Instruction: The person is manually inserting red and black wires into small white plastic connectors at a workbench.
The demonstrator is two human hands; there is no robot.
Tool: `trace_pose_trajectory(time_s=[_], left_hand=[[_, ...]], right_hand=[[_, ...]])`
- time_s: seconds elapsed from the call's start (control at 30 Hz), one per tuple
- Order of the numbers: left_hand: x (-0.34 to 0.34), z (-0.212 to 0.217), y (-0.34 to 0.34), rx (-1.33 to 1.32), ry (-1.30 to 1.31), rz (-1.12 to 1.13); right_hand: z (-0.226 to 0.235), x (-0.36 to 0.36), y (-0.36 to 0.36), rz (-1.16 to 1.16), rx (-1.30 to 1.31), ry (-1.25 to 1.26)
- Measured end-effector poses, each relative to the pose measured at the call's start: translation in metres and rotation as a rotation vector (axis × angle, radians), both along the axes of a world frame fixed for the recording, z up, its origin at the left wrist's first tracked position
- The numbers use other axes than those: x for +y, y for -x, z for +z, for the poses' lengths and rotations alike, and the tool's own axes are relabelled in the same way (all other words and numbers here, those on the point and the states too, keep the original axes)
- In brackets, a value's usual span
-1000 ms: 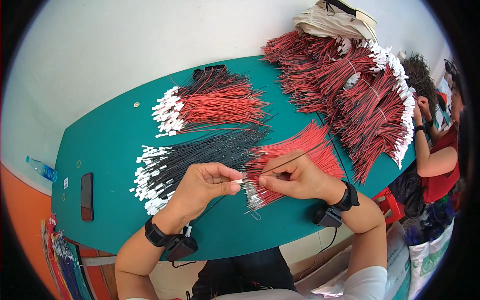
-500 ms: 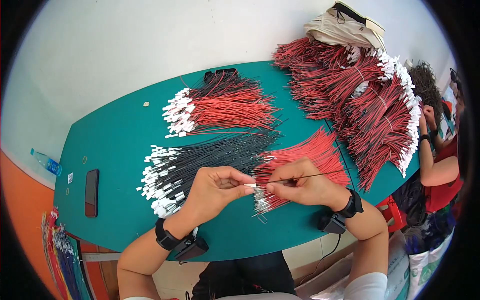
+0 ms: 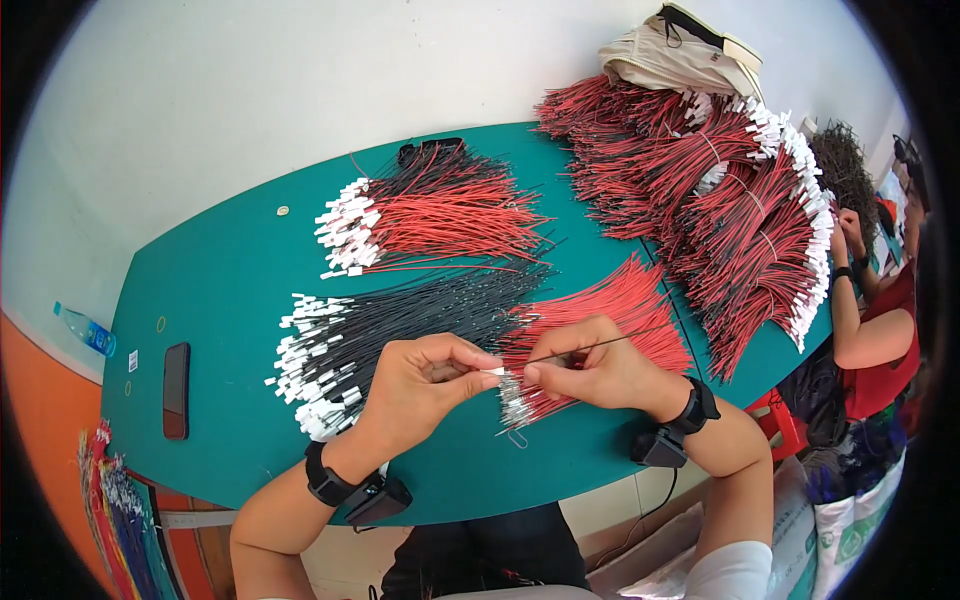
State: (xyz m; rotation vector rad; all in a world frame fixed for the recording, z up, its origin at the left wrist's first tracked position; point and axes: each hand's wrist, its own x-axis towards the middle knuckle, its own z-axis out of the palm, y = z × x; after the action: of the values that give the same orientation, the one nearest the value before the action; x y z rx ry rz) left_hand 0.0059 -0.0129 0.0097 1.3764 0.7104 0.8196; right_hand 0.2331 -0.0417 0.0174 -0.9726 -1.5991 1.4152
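My left hand [image 3: 418,388] pinches a small white connector [image 3: 493,371] between thumb and fingertips. My right hand [image 3: 590,372] holds a thin black wire [image 3: 600,343] whose end meets that connector. Both hands hover over the green table [image 3: 230,290], just above a fan of loose red wires [image 3: 620,305] with metal tips. To the left lies a bundle of black wires with white connectors [image 3: 350,335]. Behind it lies a bundle of red and black wires with white connectors [image 3: 430,215].
A big heap of tied red wire bundles [image 3: 740,190] fills the table's right end, with a beige bag [image 3: 680,55] behind. A dark phone [image 3: 176,389] lies at the left. A plastic bottle [image 3: 85,330] is beyond the left edge. Another person [image 3: 880,300] sits at the right.
My hands have drawn closer together, and the black wire's end now meets the white connector. The view has shifted slightly.
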Motion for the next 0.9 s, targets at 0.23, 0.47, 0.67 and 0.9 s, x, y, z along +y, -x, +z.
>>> trace_pose_trajectory(time_s=[0.23, 0.47, 0.67, 0.9], left_hand=[[-0.0009, 0.0011, 0.0002, 0.038, -0.022, 0.006], [-0.0026, -0.0029, 0.0002, 0.024, -0.079, 0.018], [-0.0015, -0.0051, 0.0012, 0.050, -0.118, 0.025], [-0.0041, 0.0026, -0.0009, 0.161, -0.252, 0.021]], right_hand=[[-0.0012, -0.0004, 0.0015, -0.013, 0.076, 0.098], [-0.0028, -0.0015, 0.0051, 0.002, 0.101, 0.149], [-0.0080, -0.0010, 0.0046, 0.056, 0.068, 0.110], [-0.0100, -0.0028, 0.0075, 0.029, 0.048, 0.096]])
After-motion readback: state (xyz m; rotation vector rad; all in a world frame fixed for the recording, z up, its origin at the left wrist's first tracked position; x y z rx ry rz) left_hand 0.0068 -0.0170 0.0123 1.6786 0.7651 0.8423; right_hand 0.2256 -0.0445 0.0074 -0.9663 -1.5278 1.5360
